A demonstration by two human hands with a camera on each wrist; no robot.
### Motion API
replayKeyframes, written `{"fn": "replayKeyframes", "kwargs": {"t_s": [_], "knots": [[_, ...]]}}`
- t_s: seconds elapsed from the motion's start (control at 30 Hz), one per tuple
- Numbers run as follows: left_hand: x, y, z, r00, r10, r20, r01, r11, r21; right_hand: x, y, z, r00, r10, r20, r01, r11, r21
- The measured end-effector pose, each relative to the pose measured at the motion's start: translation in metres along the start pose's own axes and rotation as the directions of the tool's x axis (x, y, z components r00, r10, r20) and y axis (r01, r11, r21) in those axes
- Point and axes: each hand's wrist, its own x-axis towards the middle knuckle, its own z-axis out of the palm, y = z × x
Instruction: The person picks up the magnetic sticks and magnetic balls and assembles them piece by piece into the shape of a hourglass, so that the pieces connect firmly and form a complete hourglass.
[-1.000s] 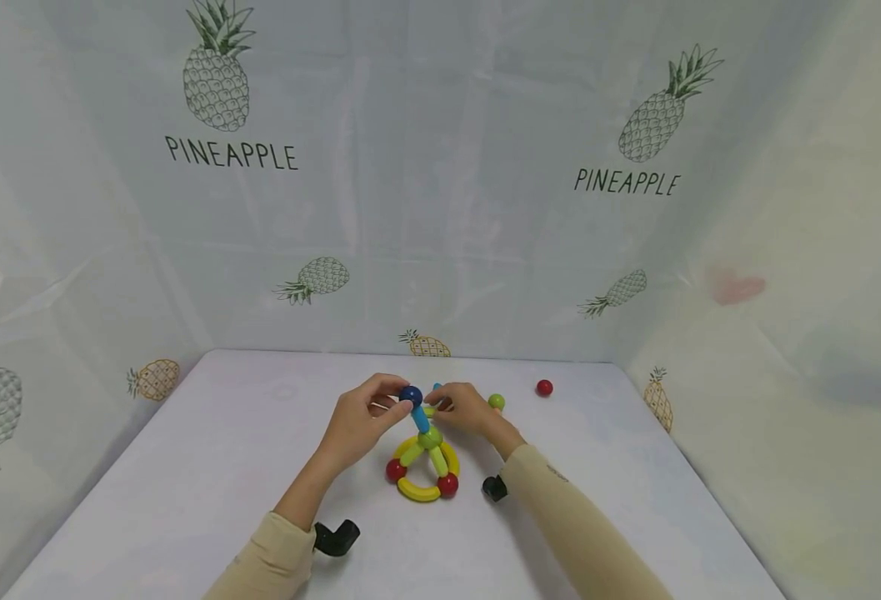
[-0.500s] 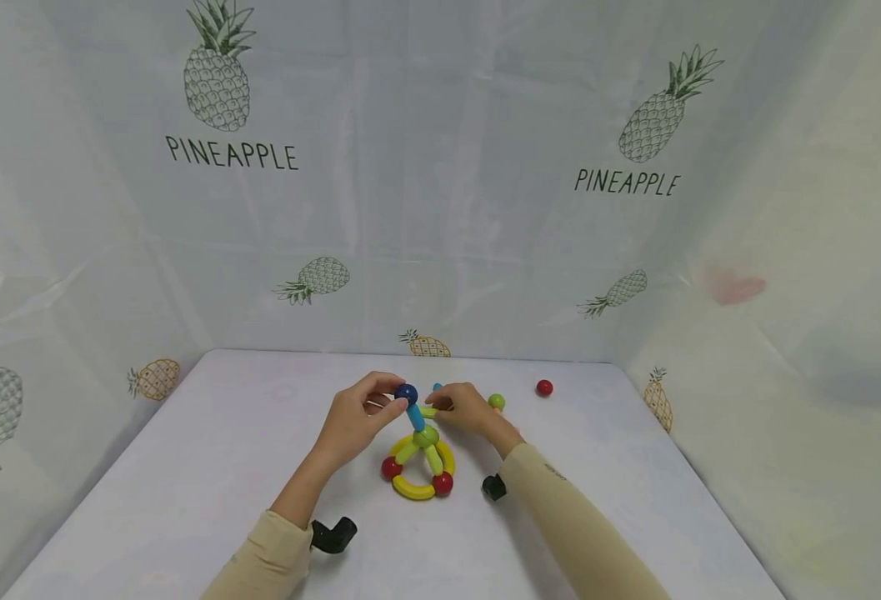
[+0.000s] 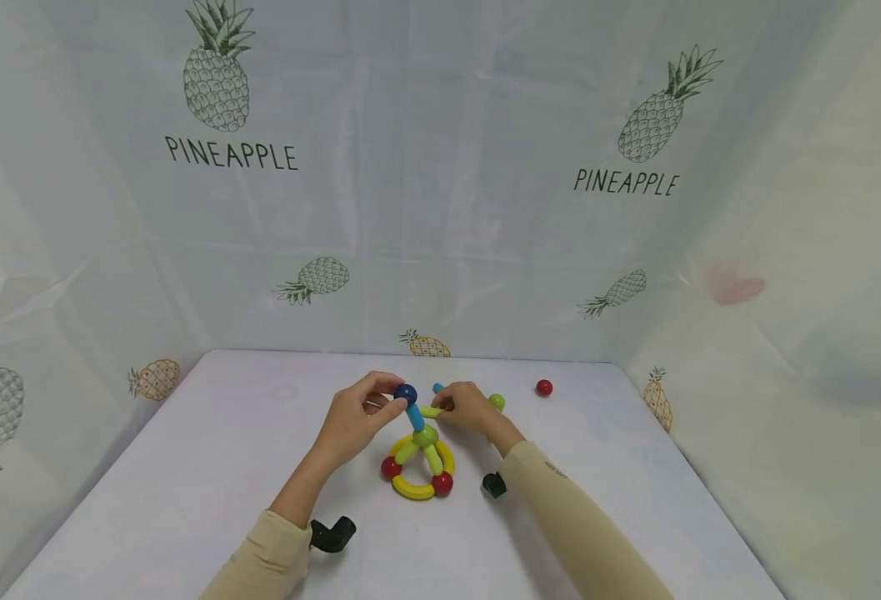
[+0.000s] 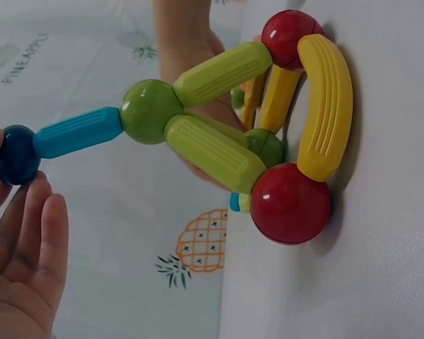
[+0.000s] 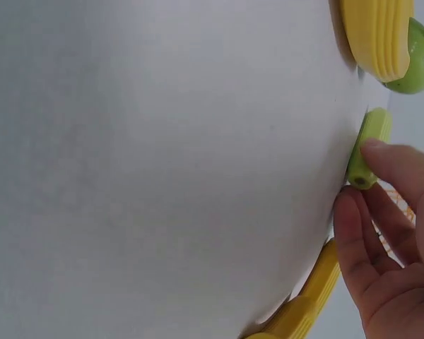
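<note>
My left hand [image 3: 357,418] pinches a dark blue ball [image 4: 16,154] between thumb and fingers. Below that ball, a blue magnetic stick [image 4: 78,133] leads to a green ball [image 4: 150,111]. Light green sticks [image 4: 215,154] slope from there to red balls [image 4: 291,203], joined by curved yellow sticks [image 4: 326,106] in a ring on the table. Behind this frame, my right hand [image 3: 470,408] holds a light green stick [image 5: 371,138] low at the tabletop, thumb over it and fingers at its end. The fingers partly cover that stick.
A loose red ball [image 3: 543,387] lies at the back right of the white table [image 3: 605,517]. Another green ball [image 3: 496,402] and a blue piece [image 3: 437,388] sit around my right hand. Yellow sticks [image 5: 318,289] lie near its fingers. A pineapple-print curtain [image 3: 440,208] stands behind.
My left hand and the ring-based frame have shifted slightly to the left, mostly in the first half second. My right hand has stayed nearly still at the light green stick.
</note>
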Motion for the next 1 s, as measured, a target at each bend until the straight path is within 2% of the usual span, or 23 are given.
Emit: {"fn": "replayKeyframes", "kwargs": {"t_s": [0.33, 0.47, 0.6, 0.73, 1.0], "knots": [[0.0, -0.001, -0.003, 1.0, 0.002, 0.015, -0.002, 1.0, 0.003, -0.007, -0.004, -0.002, 1.0, 0.009, 0.015, -0.009, 1.0, -0.001], [0.0, -0.002, -0.004, 1.0, -0.001, 0.017, 0.001, 1.0, 0.004, -0.014, -0.009, -0.007, 1.0, 0.009, -0.01, -0.009, 1.0, -0.001], [0.0, -0.003, -0.004, 1.0, -0.009, 0.019, 0.009, 1.0, -0.002, -0.021, -0.015, -0.012, 0.998, -0.026, -0.061, 0.026, 1.0, -0.001], [0.0, -0.002, -0.004, 1.0, -0.01, 0.023, 0.01, 1.0, -0.004, -0.03, -0.022, -0.018, 0.992, -0.059, -0.115, 0.064, 0.997, 0.043], [0.001, -0.004, -0.005, 1.0, -0.012, 0.023, 0.012, 1.0, 0.002, -0.055, -0.042, -0.027, 0.983, -0.009, -0.181, 0.048, 0.977, 0.209]]}}
